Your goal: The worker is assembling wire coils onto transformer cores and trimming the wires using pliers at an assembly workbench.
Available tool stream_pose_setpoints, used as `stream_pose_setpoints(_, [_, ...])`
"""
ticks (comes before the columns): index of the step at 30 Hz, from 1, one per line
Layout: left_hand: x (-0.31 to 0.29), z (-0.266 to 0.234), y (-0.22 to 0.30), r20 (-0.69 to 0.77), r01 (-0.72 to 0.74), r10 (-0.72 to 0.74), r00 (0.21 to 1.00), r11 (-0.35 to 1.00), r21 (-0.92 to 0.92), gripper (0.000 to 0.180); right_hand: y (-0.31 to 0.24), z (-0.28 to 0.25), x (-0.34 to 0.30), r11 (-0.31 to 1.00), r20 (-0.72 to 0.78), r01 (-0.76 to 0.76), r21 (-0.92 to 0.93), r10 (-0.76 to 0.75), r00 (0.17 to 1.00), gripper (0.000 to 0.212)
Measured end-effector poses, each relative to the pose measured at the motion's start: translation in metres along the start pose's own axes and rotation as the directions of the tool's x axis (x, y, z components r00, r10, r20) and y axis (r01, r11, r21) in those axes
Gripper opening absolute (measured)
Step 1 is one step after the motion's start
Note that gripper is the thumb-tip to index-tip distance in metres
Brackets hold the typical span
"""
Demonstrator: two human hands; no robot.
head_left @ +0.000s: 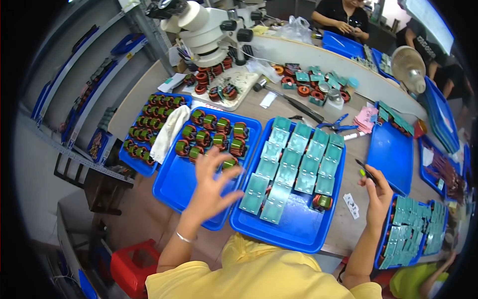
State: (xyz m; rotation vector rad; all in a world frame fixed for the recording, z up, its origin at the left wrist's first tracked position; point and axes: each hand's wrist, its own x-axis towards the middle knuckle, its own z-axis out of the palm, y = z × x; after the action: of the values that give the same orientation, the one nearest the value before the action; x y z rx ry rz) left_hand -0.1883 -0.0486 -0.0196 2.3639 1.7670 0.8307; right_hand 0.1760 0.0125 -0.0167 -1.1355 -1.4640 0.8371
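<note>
My left hand (pixel 213 187) hovers over the middle blue tray (pixel 169 192), fingers spread and holding nothing. Under and beyond its fingertips stand rows of coils (pixel 203 137) with copper windings and a green-yellow band; the hand hides some of them. Just right of it, another blue tray (pixel 303 231) holds rows of teal-green flat-topped parts (pixel 281 192). A single coil (pixel 322 202) lies at that tray's right side. My right hand (pixel 378 192), raised right of this tray, is closed around a slim black pen-like tool (pixel 366 170) with a bright green spot near it.
A coil-filled tray (pixel 137 162) and a white cloth (pixel 171 132) are at left. Behind stand a microscope (pixel 204 32) and loose coils (pixel 303 90). Blue-handled pliers (pixel 338 123), a paper label (pixel 351 206), a blue tray (pixel 391 159) and a fan (pixel 408 65) are rightward. A co-worker (pixel 343 20) sits opposite.
</note>
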Motion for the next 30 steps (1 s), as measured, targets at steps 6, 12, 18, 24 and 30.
stream_pose_setpoints(6, [-0.013, 0.034, 0.060, 0.277, -0.103, 0.108, 0.955, 0.994, -0.033, 0.060, 0.008, 0.005, -0.004, 0.986, -0.029, -0.117, 0.121, 0.121, 0.992, 0.027])
stream_pose_setpoints(12, [-0.049, 0.057, 0.056, 0.095, 0.014, -0.013, 0.995, 1.000, -0.008, 0.050, 0.031, 0.012, -0.001, 0.941, 0.115, -0.241, 0.235, 0.220, 0.969, 0.022])
stream_pose_setpoints(18, [-0.046, 0.061, 0.056, 0.019, -0.153, 0.152, 0.988, 0.987, 0.048, 0.032, 0.043, -0.001, 0.002, 0.978, -0.023, -0.141, 0.153, 0.146, 0.989, 0.020])
stream_pose_setpoints(24, [-0.038, 0.062, 0.065, -0.092, -0.162, 0.137, 0.986, 0.913, -0.374, 0.030, 0.060, -0.006, 0.006, 0.977, -0.111, -0.081, 0.196, 0.104, 0.988, 0.020])
stream_pose_setpoints(30, [0.039, 0.067, 0.119, 0.354, 0.274, -0.290, 0.889, -0.281, -0.920, 0.027, 0.062, -0.003, -0.001, 0.984, -0.134, -0.079, 0.162, 0.101, 0.986, 0.019])
